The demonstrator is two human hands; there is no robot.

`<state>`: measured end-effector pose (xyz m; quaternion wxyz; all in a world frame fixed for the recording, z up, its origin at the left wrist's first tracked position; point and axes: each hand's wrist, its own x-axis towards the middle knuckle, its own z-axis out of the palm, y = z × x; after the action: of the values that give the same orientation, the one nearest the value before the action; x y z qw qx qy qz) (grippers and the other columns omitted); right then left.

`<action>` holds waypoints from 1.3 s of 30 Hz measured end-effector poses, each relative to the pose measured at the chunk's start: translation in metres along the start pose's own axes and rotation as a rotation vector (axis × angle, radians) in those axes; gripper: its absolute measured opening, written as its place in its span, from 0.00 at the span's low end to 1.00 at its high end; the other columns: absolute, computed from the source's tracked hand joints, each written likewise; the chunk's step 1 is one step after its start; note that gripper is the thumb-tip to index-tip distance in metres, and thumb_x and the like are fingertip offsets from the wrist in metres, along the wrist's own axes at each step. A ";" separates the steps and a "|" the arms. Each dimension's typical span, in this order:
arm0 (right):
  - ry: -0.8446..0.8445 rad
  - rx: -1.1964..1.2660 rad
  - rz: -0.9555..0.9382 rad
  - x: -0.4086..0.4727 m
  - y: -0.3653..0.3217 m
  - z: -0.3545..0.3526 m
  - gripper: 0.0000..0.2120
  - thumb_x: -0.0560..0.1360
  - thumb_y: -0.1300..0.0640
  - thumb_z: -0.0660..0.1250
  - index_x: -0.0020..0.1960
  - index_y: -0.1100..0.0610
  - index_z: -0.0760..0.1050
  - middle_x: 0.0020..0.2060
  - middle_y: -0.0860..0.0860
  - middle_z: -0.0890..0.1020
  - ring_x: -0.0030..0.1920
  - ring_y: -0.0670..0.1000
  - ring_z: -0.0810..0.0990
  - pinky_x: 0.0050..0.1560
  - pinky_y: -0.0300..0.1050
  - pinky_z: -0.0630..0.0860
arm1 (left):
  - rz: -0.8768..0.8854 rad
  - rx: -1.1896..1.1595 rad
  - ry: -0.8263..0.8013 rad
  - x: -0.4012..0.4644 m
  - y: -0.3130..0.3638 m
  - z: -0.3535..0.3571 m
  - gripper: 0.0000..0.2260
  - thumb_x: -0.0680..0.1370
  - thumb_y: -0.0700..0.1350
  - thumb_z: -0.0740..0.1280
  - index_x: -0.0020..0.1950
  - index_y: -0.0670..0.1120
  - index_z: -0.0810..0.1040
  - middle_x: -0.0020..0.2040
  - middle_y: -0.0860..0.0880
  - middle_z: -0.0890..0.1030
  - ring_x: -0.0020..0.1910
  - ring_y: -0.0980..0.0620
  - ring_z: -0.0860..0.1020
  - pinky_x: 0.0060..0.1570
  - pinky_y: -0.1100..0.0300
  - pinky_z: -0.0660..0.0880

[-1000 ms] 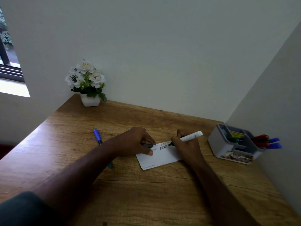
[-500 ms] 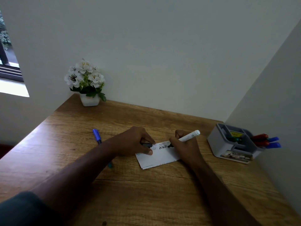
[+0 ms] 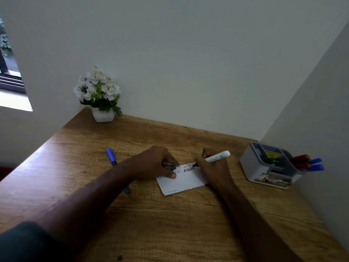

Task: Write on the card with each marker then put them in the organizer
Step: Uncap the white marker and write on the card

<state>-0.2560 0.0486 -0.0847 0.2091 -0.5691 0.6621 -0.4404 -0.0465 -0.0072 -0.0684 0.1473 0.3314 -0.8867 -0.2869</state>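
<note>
A white card (image 3: 184, 179) lies on the wooden desk (image 3: 170, 224), with rows of letters written along its top. My right hand (image 3: 211, 170) grips a white marker (image 3: 217, 157) whose black tip touches the card's upper right. My left hand (image 3: 156, 163) holds a black marker cap (image 3: 168, 166) in its fingers, and its thumb presses on the card's left end. A blue marker (image 3: 111, 157) lies on the desk to the left, partly hidden under my left forearm. The grey organizer (image 3: 264, 169) stands at the right, with red and blue markers (image 3: 309, 163) in it.
A white pot of white flowers (image 3: 101, 95) stands in the desk's far left corner. Walls close the desk at the back and right. A window shows at the far left.
The marker tip has crept slightly to the right along the card, adding to the black letters. My left hand has stayed on the card.
</note>
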 end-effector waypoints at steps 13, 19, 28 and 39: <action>0.013 0.002 -0.014 0.000 0.001 0.000 0.15 0.73 0.61 0.69 0.31 0.56 0.68 0.26 0.48 0.75 0.28 0.40 0.74 0.27 0.34 0.67 | -0.001 0.008 0.001 0.000 0.000 0.000 0.20 0.75 0.51 0.72 0.66 0.50 0.77 0.43 0.66 0.69 0.41 0.66 0.71 0.36 0.79 0.66; 0.017 0.026 -0.032 0.000 0.002 -0.002 0.13 0.74 0.61 0.68 0.33 0.58 0.69 0.28 0.51 0.77 0.30 0.45 0.76 0.28 0.37 0.69 | -0.003 0.009 0.005 -0.002 0.001 0.000 0.20 0.75 0.50 0.72 0.66 0.50 0.77 0.43 0.65 0.70 0.41 0.65 0.71 0.36 0.80 0.66; 0.062 0.121 0.002 -0.004 -0.004 -0.008 0.12 0.74 0.63 0.67 0.34 0.58 0.68 0.28 0.48 0.75 0.29 0.39 0.75 0.28 0.33 0.69 | -0.012 0.011 0.004 -0.003 0.003 0.000 0.20 0.75 0.50 0.71 0.66 0.49 0.77 0.43 0.65 0.69 0.42 0.66 0.71 0.37 0.80 0.67; -0.006 0.277 0.002 -0.016 -0.013 -0.020 0.09 0.73 0.53 0.72 0.41 0.59 0.81 0.41 0.48 0.85 0.46 0.44 0.82 0.48 0.44 0.74 | -0.046 -0.029 0.036 -0.007 -0.008 -0.014 0.15 0.70 0.45 0.76 0.56 0.50 0.83 0.46 0.58 0.81 0.41 0.64 0.76 0.37 0.71 0.71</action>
<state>-0.2599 0.0708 -0.0669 0.2877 -0.5356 0.5949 -0.5258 -0.0311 -0.0129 -0.0628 0.1616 0.3546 -0.8718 -0.2967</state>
